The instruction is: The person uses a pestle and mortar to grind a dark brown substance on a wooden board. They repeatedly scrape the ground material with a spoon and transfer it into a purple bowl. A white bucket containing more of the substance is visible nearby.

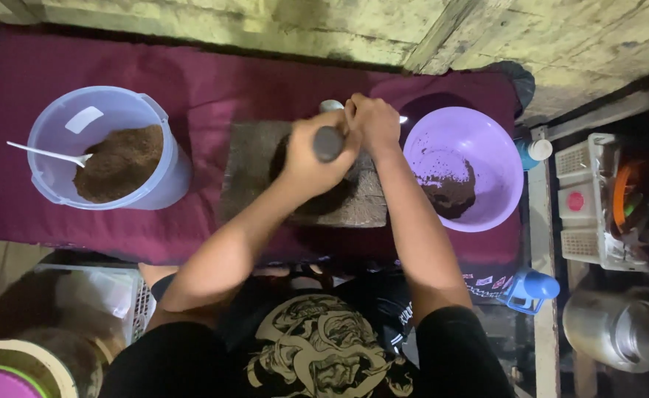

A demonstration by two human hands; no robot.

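Both our hands wrap one dark stone roller [328, 144]: left hand [306, 158] clamped on its near end, right hand [375, 121] closed on the far end. Under the grip lies the flat grinding stone [254, 173], dark paste beneath. Judgement: press evenly through both palms, keeping paste central. Right of the grip, purple basin [487, 140]; left, powder tub [147, 118] with white spoon [48, 153].
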